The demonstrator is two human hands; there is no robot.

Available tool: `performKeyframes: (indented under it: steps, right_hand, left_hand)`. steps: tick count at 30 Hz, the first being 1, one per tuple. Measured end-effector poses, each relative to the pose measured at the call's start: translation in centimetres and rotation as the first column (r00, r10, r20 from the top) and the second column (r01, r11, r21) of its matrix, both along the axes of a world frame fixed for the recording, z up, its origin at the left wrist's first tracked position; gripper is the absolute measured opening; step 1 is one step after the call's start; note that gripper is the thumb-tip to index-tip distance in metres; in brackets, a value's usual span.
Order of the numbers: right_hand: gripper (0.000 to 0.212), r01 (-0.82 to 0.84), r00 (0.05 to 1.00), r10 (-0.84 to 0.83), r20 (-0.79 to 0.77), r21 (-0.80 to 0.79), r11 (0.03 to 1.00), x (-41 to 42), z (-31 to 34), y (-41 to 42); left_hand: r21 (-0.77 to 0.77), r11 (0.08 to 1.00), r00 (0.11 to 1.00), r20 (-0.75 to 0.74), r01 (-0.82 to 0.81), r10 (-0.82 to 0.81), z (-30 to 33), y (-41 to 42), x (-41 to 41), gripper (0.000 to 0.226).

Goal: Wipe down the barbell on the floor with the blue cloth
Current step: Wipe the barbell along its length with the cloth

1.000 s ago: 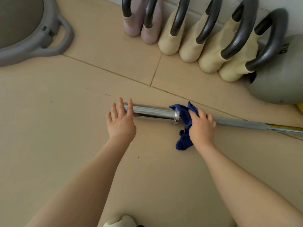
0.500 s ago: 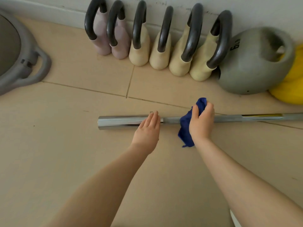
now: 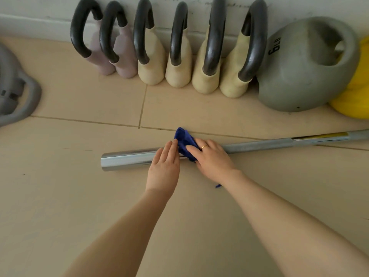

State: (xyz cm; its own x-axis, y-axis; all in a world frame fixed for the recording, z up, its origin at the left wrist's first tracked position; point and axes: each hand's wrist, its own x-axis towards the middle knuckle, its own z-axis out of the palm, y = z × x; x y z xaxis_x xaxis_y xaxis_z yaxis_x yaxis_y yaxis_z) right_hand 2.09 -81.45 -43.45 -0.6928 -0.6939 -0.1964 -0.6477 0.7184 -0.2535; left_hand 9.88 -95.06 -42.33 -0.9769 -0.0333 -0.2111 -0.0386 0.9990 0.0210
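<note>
Wiping underway: your right hand (image 3: 212, 159) presses the blue cloth (image 3: 184, 141) onto the barbell (image 3: 127, 159); left hand (image 3: 164, 166) flat, steadying. Next, sweep along the shaft.

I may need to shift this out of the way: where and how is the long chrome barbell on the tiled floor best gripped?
Judging from its pose, grip the long chrome barbell on its thinner matte shaft, right of the blue cloth, coming from above and the near side. It lies flat, so fingers must curl under it. The polished sleeve looks thicker and slicker, and the kettlebells crowd the far side.

my left hand (image 3: 163, 166) flat, fingers straight, my right hand (image 3: 212, 159) beside it, fingers curled down, both forearms extended
</note>
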Motion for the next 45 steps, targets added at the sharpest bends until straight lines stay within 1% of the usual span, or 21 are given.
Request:
performKeyframes:
  steps: [2, 4, 6, 8, 11, 12, 14, 16, 18, 20, 22, 24, 26, 28, 31, 35, 39, 40, 42, 43, 45]
  right_hand:
    - [0.038, 0.081, 0.997, -0.081, -0.001, -0.005, 0.997, 0.0, 0.3, 0.2]
    - [0.025, 0.227, 0.974, -0.227, -0.012, 0.014, 0.974, 0.7, 0.4, -0.6]
    - [0.022, 0.305, 0.952, -0.305, 0.004, 0.019, 0.952, 1.5, 0.4, -2.2]
    - [0.025, 0.288, 0.958, -0.288, -0.006, 0.014, 0.957, 2.1, 1.0, -3.7]
    - [0.036, 0.114, 0.993, -0.115, 0.001, 0.097, 0.989, 1.3, 1.1, -3.1]
    - [0.038, 0.111, 0.994, -0.110, -0.010, 0.104, 0.988, 0.8, 1.3, -1.9]
    - [0.044, 0.229, 0.972, -0.224, -0.077, 0.068, 0.971, -0.3, 1.6, 0.9]
    - [0.036, 0.345, 0.938, -0.339, -0.064, 0.124, 0.930, -0.9, 1.6, 2.4]
    - [0.026, 0.395, 0.919, -0.391, -0.054, 0.121, 0.911, -0.5, 1.9, 1.3]
    - [0.024, 0.371, 0.929, -0.370, -0.032, 0.115, 0.922, 0.6, 2.2, -1.0]
    - [0.031, 0.269, 0.963, -0.269, -0.014, 0.115, 0.956, 1.8, 1.9, -2.6]
    - [0.032, 0.194, 0.980, -0.189, -0.056, 0.104, 0.975, 1.8, 2.0, -2.6]
    - [0.020, 0.175, 0.977, -0.156, -0.143, 0.136, 0.975, 0.6, 1.9, -0.1]
    - [0.031, 0.294, 0.950, -0.269, -0.162, 0.160, 0.942, -1.0, 1.4, 3.9]
    - [0.047, 0.465, 0.884, -0.428, -0.189, 0.252, 0.849, -2.6, 1.4, 9.4]
    - [0.037, 0.619, 0.785, -0.613, -0.086, 0.094, 0.780, -2.3, 0.9, 7.4]
    - [0.032, 0.437, 0.899, -0.437, 0.002, -0.052, 0.898, 0.5, 0.7, 1.6]
    - [0.028, 0.375, 0.927, -0.374, 0.030, -0.051, 0.926, 0.8, 0.8, 1.3]
    - [0.038, 0.248, 0.969, -0.248, 0.011, 0.002, 0.969, -0.1, 0.7, 2.7]
    - [0.044, 0.229, 0.973, -0.229, -0.007, 0.047, 0.972, -0.9, 0.7, 4.4]
    - [0.041, 0.308, 0.951, -0.302, -0.072, 0.098, 0.946, -2.8, 0.8, 8.6]
  left_hand:
    - [0.010, 1.000, 1.000, -0.026, 0.011, -0.011, -0.5, -0.5, -0.3, 0.063]
    - [0.010, 1.000, 0.999, -0.033, 0.009, -0.008, -0.5, -0.7, -0.4, 0.064]
    - [0.025, 1.000, 1.000, 0.005, 0.013, -0.013, 0.0, -0.5, -0.7, 0.063]
    - [0.032, 0.999, 0.998, 0.055, -0.002, 0.001, 0.3, -0.4, -1.0, 0.061]
    - [0.034, 0.999, 1.000, 0.018, -0.022, 0.021, 0.5, -0.4, -0.9, 0.059]
    - [0.034, 0.999, 0.998, 0.053, -0.030, 0.028, 0.8, -0.4, -0.9, 0.058]
    - [0.008, 1.000, 0.990, 0.140, -0.002, 0.001, 1.0, -0.3, -0.8, 0.057]
    - [-0.015, 1.000, 0.989, 0.149, 0.018, -0.016, 1.2, -0.2, -0.9, 0.058]
    - [-0.027, 1.000, 0.991, 0.132, -0.002, 0.005, 1.3, -0.1, -1.0, 0.058]
    - [-0.003, 0.999, 0.998, 0.060, -0.034, 0.034, 1.1, 0.2, -0.9, 0.056]
    - [0.011, 0.999, 0.999, -0.003, -0.046, 0.046, 0.5, 0.2, -0.8, 0.050]
    - [0.022, 0.998, 0.998, -0.024, -0.055, 0.056, 0.6, 0.3, -0.9, 0.048]
    - [0.019, 0.998, 0.998, -0.022, -0.052, 0.053, 0.7, 0.4, -0.9, 0.050]
    - [0.026, 0.998, 0.998, 0.007, -0.062, 0.062, 0.8, 0.4, -0.7, 0.058]
    - [0.002, 0.998, 0.998, 0.008, -0.064, 0.064, 0.7, 0.6, -0.7, 0.069]
    - [-0.006, 0.997, 0.988, 0.137, -0.071, 0.071, 1.7, 1.8, -1.2, 0.065]
    - [-0.046, 0.991, 0.979, 0.159, -0.124, 0.129, 1.9, 3.0, -2.3, 0.054]
    - [-0.033, 0.992, 0.980, 0.159, -0.118, 0.122, 1.9, 3.3, -2.6, 0.052]
    - [-0.005, 0.998, 0.986, 0.155, -0.059, 0.059, 1.8, 4.1, -3.3, 0.053]
    - [0.013, 1.000, 0.990, 0.141, -0.026, 0.024, 1.8, 4.6, -3.5, 0.055]
    - [0.066, 0.997, 0.997, 0.074, 0.029, -0.033, 1.6, 5.9, -4.0, 0.059]
